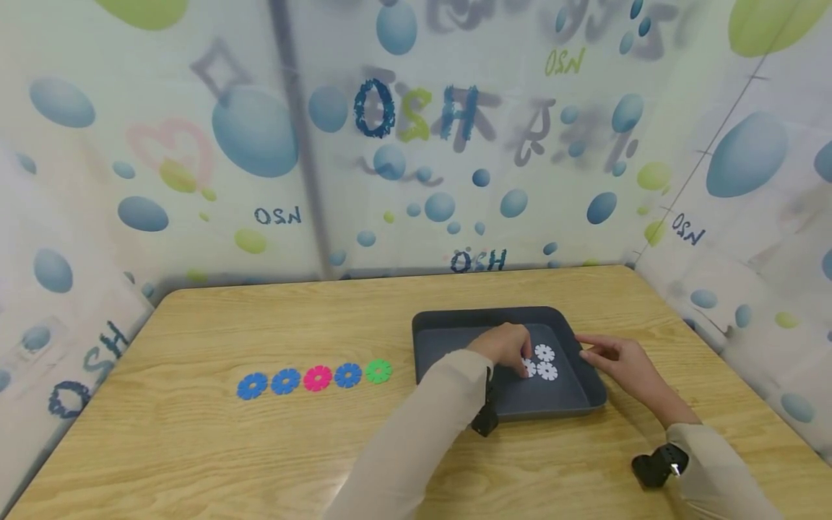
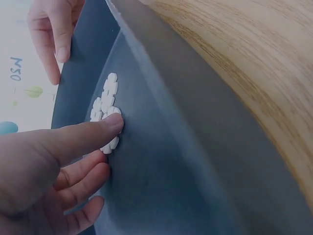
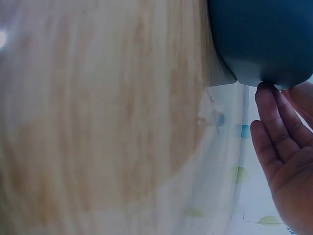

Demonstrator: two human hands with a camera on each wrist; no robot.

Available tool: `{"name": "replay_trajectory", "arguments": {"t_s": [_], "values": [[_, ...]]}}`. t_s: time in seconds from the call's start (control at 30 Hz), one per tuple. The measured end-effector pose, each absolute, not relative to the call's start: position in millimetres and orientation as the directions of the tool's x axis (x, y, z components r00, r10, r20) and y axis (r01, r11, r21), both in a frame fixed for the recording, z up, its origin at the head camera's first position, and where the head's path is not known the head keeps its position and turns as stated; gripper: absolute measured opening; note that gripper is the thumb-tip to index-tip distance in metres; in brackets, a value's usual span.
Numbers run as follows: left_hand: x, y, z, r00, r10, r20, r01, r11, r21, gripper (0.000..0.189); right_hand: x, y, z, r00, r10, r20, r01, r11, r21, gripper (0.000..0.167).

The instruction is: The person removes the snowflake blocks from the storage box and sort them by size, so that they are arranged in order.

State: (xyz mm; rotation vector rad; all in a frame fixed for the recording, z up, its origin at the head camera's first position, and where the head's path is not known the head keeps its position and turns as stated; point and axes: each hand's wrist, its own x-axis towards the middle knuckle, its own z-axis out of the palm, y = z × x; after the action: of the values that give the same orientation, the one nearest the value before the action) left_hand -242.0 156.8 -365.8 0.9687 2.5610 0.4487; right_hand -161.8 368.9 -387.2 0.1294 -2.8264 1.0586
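The white disc [image 2: 116, 138] lies at the floor of the tray [image 1: 539, 417], in its right half, and my left hand [image 1: 503, 343] has it pinched, thumb laid across its face and fingers curled in. Two more white discs [image 1: 547, 371] sit beside it, toward the tray's right wall. My right hand [image 1: 620, 361] touches the outside of that wall near its rim, fingers fairly straight. My left sleeve [image 1: 416, 440] passes over the tray's near left corner, and with my hand it hides part of the tray floor. On the left half of the surface [image 1: 195, 448], a row runs toward the tray's left wall: two blue discs [image 1: 286, 380], a pink disc [image 1: 318, 378], another blue disc [image 1: 347, 375], then a green disc [image 1: 378, 371] nearest the tray. I wear a black device [image 1: 659, 466] on my right wrist. Beyond the far edge, the patterned wall [image 1: 338, 173] carries a large O and H with a green mirrored 2 between, and smaller mirrored N2O lettering [image 1: 278, 215].
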Motion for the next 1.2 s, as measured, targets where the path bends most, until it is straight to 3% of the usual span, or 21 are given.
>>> {"name": "replay_trajectory", "arguments": {"t_s": [0.27, 0.6, 1.2], "values": [[-241.7, 154.9, -367.4, -0.679, 0.707, -0.2, 0.589, 0.686, 0.426, 0.027, -161.2, 367.7, -386.6, -0.99, -0.034, 0.138, -0.117, 0.747, -0.655, 0.041], [-242.1, 153.9, -362.8, -0.651, 0.742, -0.164, 0.605, 0.636, 0.48, 0.016, -161.3, 367.9, -387.1, -0.989, -0.039, 0.143, -0.125, 0.741, -0.66, 0.042], [-246.5, 132.4, -354.5, -0.588, 0.797, -0.137, 0.653, 0.568, 0.501, 0.014, -161.5, 369.1, -387.1, -0.988, -0.048, 0.149, -0.134, 0.751, -0.647, 0.04]]}}
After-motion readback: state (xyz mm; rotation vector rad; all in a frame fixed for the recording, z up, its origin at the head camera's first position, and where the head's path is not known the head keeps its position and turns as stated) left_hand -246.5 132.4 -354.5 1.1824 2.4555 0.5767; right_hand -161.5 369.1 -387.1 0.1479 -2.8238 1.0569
